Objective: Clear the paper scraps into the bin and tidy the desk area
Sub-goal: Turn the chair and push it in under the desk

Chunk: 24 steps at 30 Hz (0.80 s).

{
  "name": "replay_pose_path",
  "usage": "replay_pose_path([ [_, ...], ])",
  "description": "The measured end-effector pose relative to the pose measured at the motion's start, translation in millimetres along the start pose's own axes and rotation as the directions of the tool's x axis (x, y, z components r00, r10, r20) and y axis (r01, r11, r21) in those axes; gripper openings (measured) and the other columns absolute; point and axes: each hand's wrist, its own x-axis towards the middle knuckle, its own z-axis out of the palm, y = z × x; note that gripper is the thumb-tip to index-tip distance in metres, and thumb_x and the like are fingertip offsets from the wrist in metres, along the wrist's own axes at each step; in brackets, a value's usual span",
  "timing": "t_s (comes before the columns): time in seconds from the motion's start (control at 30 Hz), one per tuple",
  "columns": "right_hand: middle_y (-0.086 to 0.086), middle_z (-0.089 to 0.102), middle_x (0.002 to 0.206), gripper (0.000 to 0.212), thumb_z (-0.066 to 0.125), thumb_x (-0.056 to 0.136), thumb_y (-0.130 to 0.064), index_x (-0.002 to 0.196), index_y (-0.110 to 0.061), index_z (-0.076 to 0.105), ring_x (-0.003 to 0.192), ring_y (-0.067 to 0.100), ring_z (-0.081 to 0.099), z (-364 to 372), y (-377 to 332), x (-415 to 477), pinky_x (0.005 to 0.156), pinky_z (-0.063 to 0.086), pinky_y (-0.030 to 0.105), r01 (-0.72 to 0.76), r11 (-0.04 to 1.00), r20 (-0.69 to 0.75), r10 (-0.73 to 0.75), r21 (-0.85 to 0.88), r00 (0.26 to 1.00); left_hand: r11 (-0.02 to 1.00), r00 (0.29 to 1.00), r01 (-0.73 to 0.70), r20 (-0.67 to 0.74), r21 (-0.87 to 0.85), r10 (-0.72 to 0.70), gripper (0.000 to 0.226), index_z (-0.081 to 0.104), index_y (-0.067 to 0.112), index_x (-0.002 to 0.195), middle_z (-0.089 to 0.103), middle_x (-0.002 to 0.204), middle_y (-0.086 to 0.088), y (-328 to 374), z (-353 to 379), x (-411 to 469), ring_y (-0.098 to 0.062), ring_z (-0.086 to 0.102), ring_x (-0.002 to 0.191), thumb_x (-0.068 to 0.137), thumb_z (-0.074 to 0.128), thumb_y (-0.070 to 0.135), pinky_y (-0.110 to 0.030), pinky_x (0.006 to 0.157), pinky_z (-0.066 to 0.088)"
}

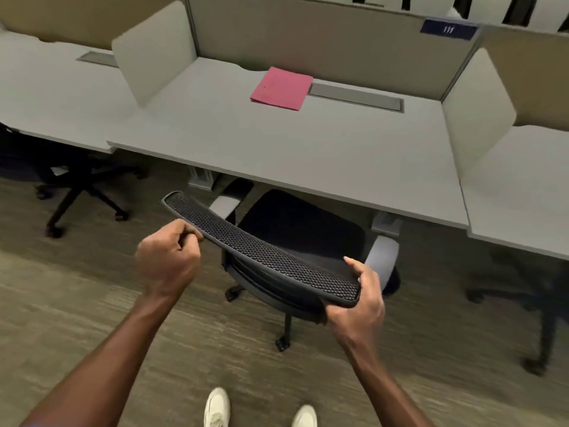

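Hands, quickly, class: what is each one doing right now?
Left hand: closed in a fist beside the chair backrest; contact cannot be told.
Right hand: closed on the backrest's right end.

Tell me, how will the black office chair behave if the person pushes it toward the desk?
The chair will probably roll easily, since it stands on a wheeled base over flat, low carpet. It may swivel rather than go straight, because only the right hand clearly grips the mesh backrest; the left hand looks closed beside its other end.
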Motion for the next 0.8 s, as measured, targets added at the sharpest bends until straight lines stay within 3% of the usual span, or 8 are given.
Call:
replay_pose_path([
  [0.07,0.008,0.061,0.134,0.079,0.083,0.058,0.007,0.133,-0.011,0.065,0.126,0.022,0.061,-0.8,-5.8,-7.0,0.107,0.045,0.011,0.047,0.994,-0.042,-0.051,-0.096,0.998,0.995,0.992,-0.100,-0.070,0.027,0.101,0.008,0.068,0.022,0.090,0.069,0.082,0.000,-11.1,-4.6,13.1,-0.024,0.064,0.072,0.084,0.064,0.019,-0.039,0.066,0.053],
  [0.13,0.010,0.053,0.141,0.075,0.081,0.060,0.005,0.132,-0.014,0.067,0.130,0.028,0.058,-0.7,-13.3,-14.4,0.108,0.049,0.017,0.065,0.973,-0.028,-0.073,-0.220,0.997,0.968,0.969,-0.244,-0.032,0.068,0.246,0.020,0.065,0.017,0.100,0.062,0.099,-0.003,-22.7,-7.9,26.3,-0.025,0.059,0.091,0.082,0.066,0.026,-0.040,0.079,0.049],
  [0.23,0.016,0.053,0.139,0.070,0.081,0.058,0.003,0.125,-0.014,0.072,0.126,0.038,0.057,3.5,-23.5,-15.1,0.091,0.062,0.046,0.005,0.918,-0.052,-0.028,-0.397,0.998,0.901,0.884,-0.430,0.228,0.061,0.407,0.044,0.064,0.018,0.114,0.057,0.127,-0.004,-41.1,-12.0,47.1,-0.026,0.053,0.122,0.075,0.066,0.037,-0.038,0.099,0.039],
  [0.37,0.008,0.064,0.117,0.054,0.086,0.064,-0.013,0.117,-0.021,0.076,0.108,0.036,0.062,8.8,-30.2,-1.9,0.071,0.063,0.047,-0.071,0.784,-0.073,0.033,-0.617,0.997,0.808,0.690,-0.589,0.520,-0.002,0.504,0.069,0.054,0.025,0.136,0.059,0.139,0.003,-60.3,-8.8,68.6,-0.019,0.052,0.138,0.070,0.065,0.043,-0.037,0.125,0.026],
  [0.43,0.006,0.066,0.110,0.045,0.084,0.071,-0.019,0.115,-0.024,0.076,0.102,0.034,0.063,8.4,-29.5,4.9,0.068,0.062,0.046,-0.029,0.751,-0.052,-0.007,-0.659,0.999,0.779,0.659,-0.627,0.544,0.016,0.519,0.069,0.052,0.025,0.137,0.060,0.137,0.004,-66.0,-1.9,74.7,-0.019,0.052,0.136,0.073,0.069,0.044,-0.040,0.126,0.029],
  [0.57,0.005,0.069,0.099,0.032,0.080,0.078,-0.022,0.110,-0.023,0.078,0.089,0.031,0.065,9.0,-21.2,15.4,0.061,0.056,0.037,0.055,0.711,-0.036,-0.111,-0.701,0.993,0.711,0.627,-0.699,0.538,0.070,0.564,0.057,0.055,0.025,0.133,0.062,0.133,0.002,-71.1,9.9,87.2,-0.022,0.055,0.127,0.083,0.078,0.043,-0.041,0.110,0.039],
  [0.7,0.007,0.072,0.100,0.030,0.082,0.083,-0.016,0.112,-0.018,0.079,0.088,0.031,0.067,9.5,-14.3,27.6,0.065,0.057,0.036,0.115,0.692,0.001,-0.164,-0.712,0.987,0.599,0.540,-0.795,0.561,0.094,0.628,0.042,0.055,0.024,0.127,0.061,0.126,0.000,-73.9,16.1,105.3,-0.021,0.055,0.117,0.092,0.070,0.043,-0.040,0.102,0.043],
  [0.8,0.007,0.073,0.099,0.027,0.083,0.085,-0.018,0.112,-0.016,0.078,0.086,0.030,0.067,9.5,-11.9,38.8,0.064,0.055,0.034,0.175,0.691,0.026,-0.220,-0.701,0.975,0.571,0.517,-0.815,0.571,0.100,0.638,0.034,0.056,0.023,0.122,0.061,0.122,0.000,-74.5,18.6,110.4,-0.021,0.054,0.112,0.095,0.066,0.041,-0.040,0.098,0.045],
])
